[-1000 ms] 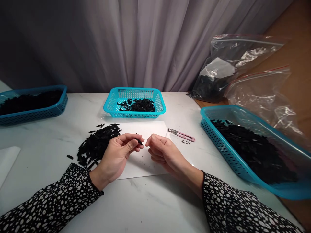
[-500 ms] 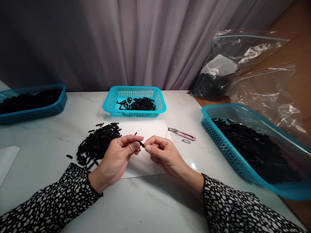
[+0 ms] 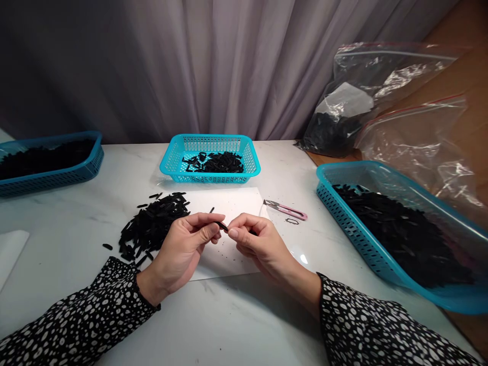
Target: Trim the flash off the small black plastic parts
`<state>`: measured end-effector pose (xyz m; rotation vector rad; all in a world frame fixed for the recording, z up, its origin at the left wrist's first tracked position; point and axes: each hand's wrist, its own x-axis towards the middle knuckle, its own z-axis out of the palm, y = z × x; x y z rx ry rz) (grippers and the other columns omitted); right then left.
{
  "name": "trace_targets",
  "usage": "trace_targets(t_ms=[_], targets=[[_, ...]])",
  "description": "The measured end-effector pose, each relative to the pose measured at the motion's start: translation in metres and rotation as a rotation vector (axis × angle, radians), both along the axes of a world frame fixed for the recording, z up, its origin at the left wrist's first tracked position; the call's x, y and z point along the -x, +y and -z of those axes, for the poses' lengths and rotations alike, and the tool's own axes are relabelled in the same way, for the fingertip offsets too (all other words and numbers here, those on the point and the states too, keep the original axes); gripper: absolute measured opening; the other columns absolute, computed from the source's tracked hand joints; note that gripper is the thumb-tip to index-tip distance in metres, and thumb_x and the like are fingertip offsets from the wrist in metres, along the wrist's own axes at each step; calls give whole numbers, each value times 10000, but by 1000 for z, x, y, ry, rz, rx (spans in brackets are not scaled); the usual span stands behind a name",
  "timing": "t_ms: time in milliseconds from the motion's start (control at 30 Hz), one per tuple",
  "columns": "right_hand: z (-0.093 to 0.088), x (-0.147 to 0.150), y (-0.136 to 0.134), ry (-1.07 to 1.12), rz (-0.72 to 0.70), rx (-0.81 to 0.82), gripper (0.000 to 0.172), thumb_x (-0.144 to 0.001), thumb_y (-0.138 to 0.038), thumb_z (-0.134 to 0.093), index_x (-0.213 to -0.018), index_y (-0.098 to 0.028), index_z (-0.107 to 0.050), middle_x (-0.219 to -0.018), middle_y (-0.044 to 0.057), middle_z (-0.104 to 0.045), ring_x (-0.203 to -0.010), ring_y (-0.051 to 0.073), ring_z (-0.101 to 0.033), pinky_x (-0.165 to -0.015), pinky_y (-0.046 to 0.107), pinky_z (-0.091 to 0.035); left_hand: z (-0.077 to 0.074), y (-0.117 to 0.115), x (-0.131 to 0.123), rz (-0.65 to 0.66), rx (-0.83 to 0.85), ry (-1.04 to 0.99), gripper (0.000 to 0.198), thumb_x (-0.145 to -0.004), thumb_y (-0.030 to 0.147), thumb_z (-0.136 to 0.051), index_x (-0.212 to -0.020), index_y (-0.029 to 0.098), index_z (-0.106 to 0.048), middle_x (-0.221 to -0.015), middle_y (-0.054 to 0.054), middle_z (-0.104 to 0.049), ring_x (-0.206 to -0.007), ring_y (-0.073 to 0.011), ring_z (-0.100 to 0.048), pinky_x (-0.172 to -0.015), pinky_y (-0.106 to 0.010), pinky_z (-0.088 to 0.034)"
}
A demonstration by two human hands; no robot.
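Observation:
Between both hands is a small, slim black strip (image 3: 222, 225), its exact kind not clear. My left hand (image 3: 178, 250) pinches one end between thumb and fingers, and my right hand (image 3: 263, 245) pinches the other. A dark bit shows at the curled fingers of my right hand, too hidden to name. Under the hands lies a sheet of white paper (image 3: 229, 259) dotted with tiny black crumbs. Beside my left hand a heap of similar black strips (image 3: 152, 223) spreads over the paper's left edge. Pink-handled thread snips (image 3: 287, 209) lie beyond my right hand.
A turquoise basket (image 3: 171, 170) with some black pieces stands behind the paper. Fuller baskets stand at the far left (image 3: 89, 168) and right (image 3: 343, 244). Clear zip bags (image 3: 415, 137) lie behind the right one. A small dark loop (image 3: 292, 221) is near the snips.
The hands keep their pinch on the black strip, which sits at a barely different angle. The whole view has shifted very slightly.

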<state>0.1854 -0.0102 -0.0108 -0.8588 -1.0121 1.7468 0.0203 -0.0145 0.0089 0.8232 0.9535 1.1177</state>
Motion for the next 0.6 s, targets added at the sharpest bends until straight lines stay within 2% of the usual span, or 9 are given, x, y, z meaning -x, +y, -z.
trace_targets(t_ms=[233, 400, 500, 567, 600], targets=[[3, -2, -1, -35, 15, -41, 255, -711, -415, -812, -750, -198, -683, -479, -101, -325, -447, 71, -207, -446, 256, -141, -1, 0, -2, -8, -47, 35, 135, -655, 270, -859, -763, 208, -807, -658, -4, -627, -651, -120, -521, -657, -275, -459], [3, -1, 3, -205, 57, -209, 208, -785, -410, -738, -771, -205, -711, -500, -79, -349, -467, 92, -259, -473, 270, -198, -1, 4, 0, 12, -190, 166, 85, -711, 242, -805, -791, 215, -799, -731, -7, -637, -690, -129, -562, -690, -280, -488], [-18, -13, 7, -493, 171, -466, 159, -831, -352, -682, -760, -215, -722, -498, -62, -363, -470, 109, -291, -488, 287, -227, -5, 18, 12, 72, -325, 362, 254, -737, 233, -783, -991, 228, -770, -883, -31, -689, -826, -169, -625, -768, -307, -514], [-39, -36, 5, -770, 342, -685, 118, -825, -322, -679, -781, -229, -736, -484, -61, -358, -459, 114, -286, -494, 296, -238, -8, 31, 25, 15, -453, 569, 270, -803, 253, -714, -1071, 223, -731, -949, -42, -680, -871, -182, -631, -811, -330, -516], [-48, -54, 3, -938, 490, -760, 123, -822, -335, -680, -786, -232, -738, -486, -57, -361, -458, 116, -292, -495, 300, -241, -9, 37, 31, -9, -519, 699, 226, -844, 258, -663, -1056, 212, -725, -993, -52, -669, -896, -187, -630, -854, -345, -507]])
